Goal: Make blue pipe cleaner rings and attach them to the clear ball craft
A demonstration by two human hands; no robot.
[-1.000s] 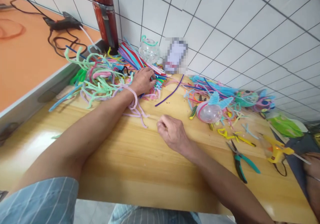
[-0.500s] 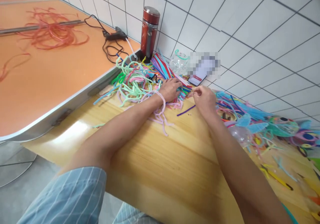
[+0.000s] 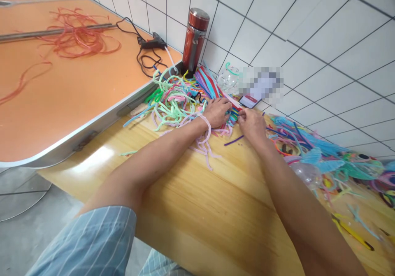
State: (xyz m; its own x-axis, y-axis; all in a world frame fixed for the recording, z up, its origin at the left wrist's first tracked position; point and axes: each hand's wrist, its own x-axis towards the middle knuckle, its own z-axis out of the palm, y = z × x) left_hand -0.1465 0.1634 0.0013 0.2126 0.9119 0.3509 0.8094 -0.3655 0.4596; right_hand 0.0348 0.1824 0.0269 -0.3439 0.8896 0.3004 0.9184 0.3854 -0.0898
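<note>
A bundle of colourful pipe cleaners (image 3: 211,86) lies slanted near the wall. My left hand (image 3: 218,112) rests over its lower part, fingers bent round the strands. At the bundle's near end my right hand (image 3: 252,124) is closed in a pinch at the strand tips; the fingers partly hide what they grip. Just below, a single purple pipe cleaner (image 3: 233,140) lies on the wooden table (image 3: 197,193). Left of my left hand is a tangle of pale green pipe cleaners (image 3: 171,111), and lilac ones (image 3: 206,144) loop around my wrist.
Behind the bundle stand a red thermos (image 3: 195,41), a clear ball (image 3: 228,79) and a phone (image 3: 253,97) against the tiled wall. A glue gun (image 3: 152,41) lies on the orange surface (image 3: 77,99). More pipe cleaners (image 3: 324,140) and a yellow-handled tool (image 3: 354,233) lie to the right.
My right hand has come closer to my left hand, its fingers now at the bundle's end. The left hand stays on the bundle. The whole view has shifted slightly.
</note>
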